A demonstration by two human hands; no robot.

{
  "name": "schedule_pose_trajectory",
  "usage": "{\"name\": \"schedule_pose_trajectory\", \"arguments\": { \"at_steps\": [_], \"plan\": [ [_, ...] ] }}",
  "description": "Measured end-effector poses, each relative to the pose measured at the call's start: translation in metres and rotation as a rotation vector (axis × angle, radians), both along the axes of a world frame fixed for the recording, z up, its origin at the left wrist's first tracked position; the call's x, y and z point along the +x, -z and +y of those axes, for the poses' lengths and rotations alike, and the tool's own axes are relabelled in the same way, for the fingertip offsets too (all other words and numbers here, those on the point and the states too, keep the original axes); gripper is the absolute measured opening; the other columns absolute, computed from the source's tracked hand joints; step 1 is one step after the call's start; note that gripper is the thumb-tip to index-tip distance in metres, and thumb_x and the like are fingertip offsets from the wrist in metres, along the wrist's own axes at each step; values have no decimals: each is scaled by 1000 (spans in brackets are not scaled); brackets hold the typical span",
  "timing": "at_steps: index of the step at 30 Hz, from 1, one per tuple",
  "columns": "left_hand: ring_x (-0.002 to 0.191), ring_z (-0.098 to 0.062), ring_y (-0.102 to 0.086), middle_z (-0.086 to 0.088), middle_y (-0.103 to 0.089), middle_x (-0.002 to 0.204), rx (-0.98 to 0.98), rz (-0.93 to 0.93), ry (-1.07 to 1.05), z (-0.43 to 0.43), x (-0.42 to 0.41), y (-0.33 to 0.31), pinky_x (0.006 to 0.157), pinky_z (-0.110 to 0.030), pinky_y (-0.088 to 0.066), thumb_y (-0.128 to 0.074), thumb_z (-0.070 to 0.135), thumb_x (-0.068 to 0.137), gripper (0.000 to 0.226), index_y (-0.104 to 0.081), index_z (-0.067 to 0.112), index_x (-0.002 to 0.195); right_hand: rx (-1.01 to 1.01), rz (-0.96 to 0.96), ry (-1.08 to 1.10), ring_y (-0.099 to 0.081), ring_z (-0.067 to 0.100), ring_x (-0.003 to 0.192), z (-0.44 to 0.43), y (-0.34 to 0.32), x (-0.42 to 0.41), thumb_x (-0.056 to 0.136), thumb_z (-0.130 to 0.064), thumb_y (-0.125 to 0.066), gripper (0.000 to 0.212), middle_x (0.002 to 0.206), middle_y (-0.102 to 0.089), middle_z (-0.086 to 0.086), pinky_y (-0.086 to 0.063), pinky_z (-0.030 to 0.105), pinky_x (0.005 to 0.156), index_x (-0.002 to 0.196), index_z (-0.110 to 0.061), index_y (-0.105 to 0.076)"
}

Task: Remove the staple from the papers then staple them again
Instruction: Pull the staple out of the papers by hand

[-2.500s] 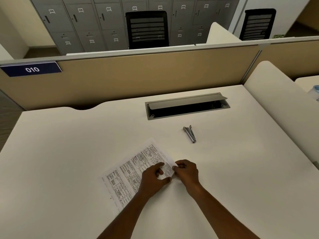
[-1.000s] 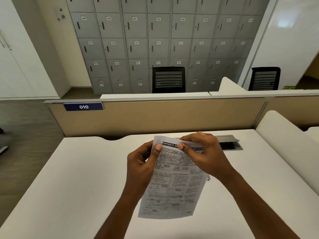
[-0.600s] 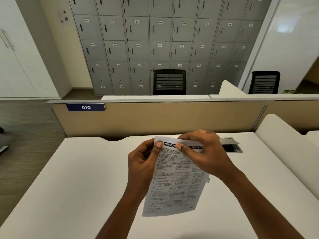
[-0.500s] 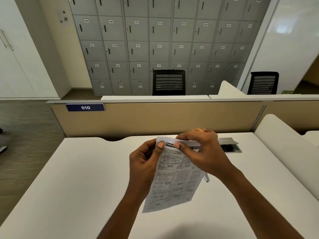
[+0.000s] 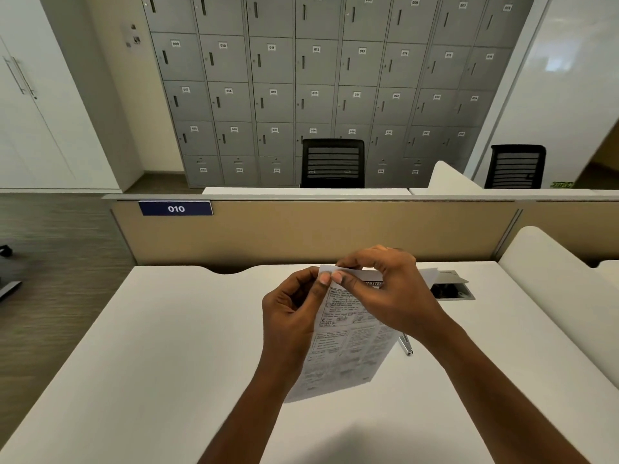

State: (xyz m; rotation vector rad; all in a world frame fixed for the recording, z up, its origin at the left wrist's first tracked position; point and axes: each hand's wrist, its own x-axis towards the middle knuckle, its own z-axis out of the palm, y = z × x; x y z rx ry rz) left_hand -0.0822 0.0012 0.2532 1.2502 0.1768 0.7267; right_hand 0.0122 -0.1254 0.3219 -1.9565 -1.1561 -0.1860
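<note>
The printed papers (image 5: 348, 349) hang upright in the air above the white desk (image 5: 167, 346), held by their top edge. My left hand (image 5: 291, 309) pinches the top left corner between thumb and fingers. My right hand (image 5: 385, 289) pinches the same corner from the right, its thumb tip against the left thumb. The staple itself is too small to see under the fingertips. A small metal stapler (image 5: 406, 345) lies on the desk behind the papers, mostly hidden by the sheet and my right wrist.
A grey cable hatch (image 5: 452, 288) with its lid raised sits in the desk at the back right. A beige partition (image 5: 301, 232) with a "010" label closes the far edge. A white side panel (image 5: 562, 296) borders the right. Chairs and lockers stand beyond.
The papers were lifted off the desk and held upright. In the last second my right fingers slid left along the top edge to the corner, and the sheets tilted slightly.
</note>
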Motion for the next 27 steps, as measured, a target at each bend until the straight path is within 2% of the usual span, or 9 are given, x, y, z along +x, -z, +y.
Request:
{"name": "schedule_pose_trajectory", "arguments": {
  "at_steps": [7, 18, 23, 27],
  "plan": [
    [88, -26, -79, -7, -82, 97, 23, -4, 15, 8, -10, 2, 75, -29, -63, -69, 32, 97, 16, -80, 23, 102, -24, 35, -18, -62, 14, 90, 5, 1, -6, 90, -34, -73, 10, 83, -65, -27, -44, 60, 94, 91, -25, -77],
    [93, -28, -78, -8, -81, 100, 14, 14, 44, 17, -12, 0, 80, -34, -63, -67, 35, 98, 19, -81, 23, 104, -42, 56, -13, -62, 15, 93, 14, -2, -9, 91, -34, -70, 12, 88, -67, -23, -43, 62, 96, 94, -24, -75],
    [93, -30, -77, -10, -81, 98, -15, 27, 44, 18, -7, 2, 85, -44, -63, -68, 32, 97, 18, -81, 20, 101, -57, 61, -4, -62, 15, 94, 14, -2, -9, 91, -33, -71, 11, 93, -69, -16, -42, 62, 97, 96, -23, -75],
    [92, -30, -78, -11, -81, 99, -29, 29, 75, 18, -7, 3, 82, -38, -63, -69, 36, 96, 22, -80, 18, 102, -73, 78, -5, -61, 13, 95, 12, -2, -7, 91, -33, -70, 12, 93, -69, -16, -42, 62, 98, 96, -23, -74]
  ]
}}
